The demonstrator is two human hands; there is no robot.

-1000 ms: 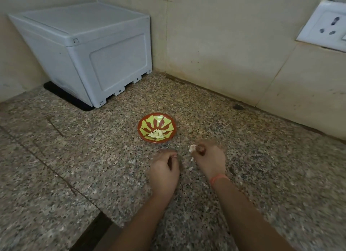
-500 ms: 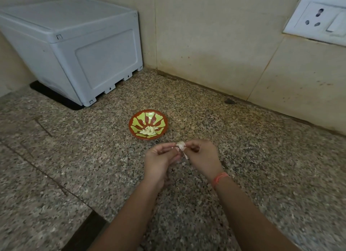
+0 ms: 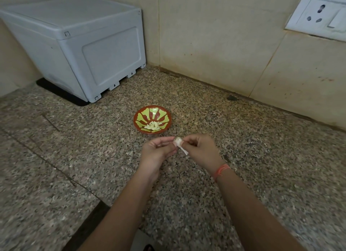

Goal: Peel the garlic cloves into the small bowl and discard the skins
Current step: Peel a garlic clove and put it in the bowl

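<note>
Both left hand (image 3: pixel 156 151), right hand (image 3: pixel 201 151) pinch garlic clove (image 3: pixel 177 141); small bowl (image 3: pixel 137 118) near, wall (image 3: pixel 215 54) far.

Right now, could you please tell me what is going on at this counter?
A person is peeling garlic. The left hand and the right hand both pinch one garlic clove between their fingertips, above the granite counter, and a strip of skin hangs loose from it. Just beyond the hands sits the small bowl, with a little heap of peeled cloves already in it. This clove has not yet gone in.
</note>
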